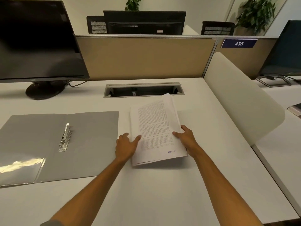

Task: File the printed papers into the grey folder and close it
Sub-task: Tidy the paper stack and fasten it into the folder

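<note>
On the white desk (154, 193), both hands (128, 147) grasp the printed papers (156, 129) beside the open grey folder (91, 144), likely squaring them for filing.

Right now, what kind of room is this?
Most likely an open-plan office. There is a computer monitor on a white desk, a divider panel between workstations, and a numbered desk sign reading 438.
</note>
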The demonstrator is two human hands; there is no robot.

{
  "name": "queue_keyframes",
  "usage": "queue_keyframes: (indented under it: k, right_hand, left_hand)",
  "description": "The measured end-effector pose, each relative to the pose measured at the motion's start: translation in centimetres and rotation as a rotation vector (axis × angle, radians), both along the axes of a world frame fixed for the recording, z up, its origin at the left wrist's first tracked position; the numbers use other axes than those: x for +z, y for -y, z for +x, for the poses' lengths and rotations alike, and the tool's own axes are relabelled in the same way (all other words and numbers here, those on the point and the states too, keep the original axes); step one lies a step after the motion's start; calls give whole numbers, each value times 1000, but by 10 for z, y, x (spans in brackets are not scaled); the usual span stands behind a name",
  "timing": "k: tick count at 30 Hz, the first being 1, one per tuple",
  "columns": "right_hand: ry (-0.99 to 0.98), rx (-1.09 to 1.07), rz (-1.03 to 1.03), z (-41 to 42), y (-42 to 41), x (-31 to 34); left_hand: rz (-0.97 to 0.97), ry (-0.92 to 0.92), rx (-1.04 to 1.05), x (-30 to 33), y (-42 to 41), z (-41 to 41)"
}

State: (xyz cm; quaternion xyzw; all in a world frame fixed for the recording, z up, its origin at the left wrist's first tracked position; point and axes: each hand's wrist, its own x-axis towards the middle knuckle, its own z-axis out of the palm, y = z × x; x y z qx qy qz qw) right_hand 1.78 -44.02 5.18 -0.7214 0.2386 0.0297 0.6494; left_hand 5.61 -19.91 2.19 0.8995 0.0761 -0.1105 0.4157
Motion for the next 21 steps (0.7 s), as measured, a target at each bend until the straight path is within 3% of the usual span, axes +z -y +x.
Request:
queue_keyframes:
  k: [4,7,9,15,21]
  right_hand:
    - [81,37,-2,-4,-1,10]
    - [156,66,3,-7,-1,17]
    - [202,82,-11,-8,-2,21]
    - [347,109,-76,-5,-6,39]
    - [418,37,-95,-5,-8,48]
  left_hand:
    - [-300,-142,37,23,3,24]
    - [-682,-239,46,45,-2,41]
    - [-837,-235,-14,59,-5,44]
    - [-885,35,-111,84,5,40]
    - [-847,145,-94,88,10,29]
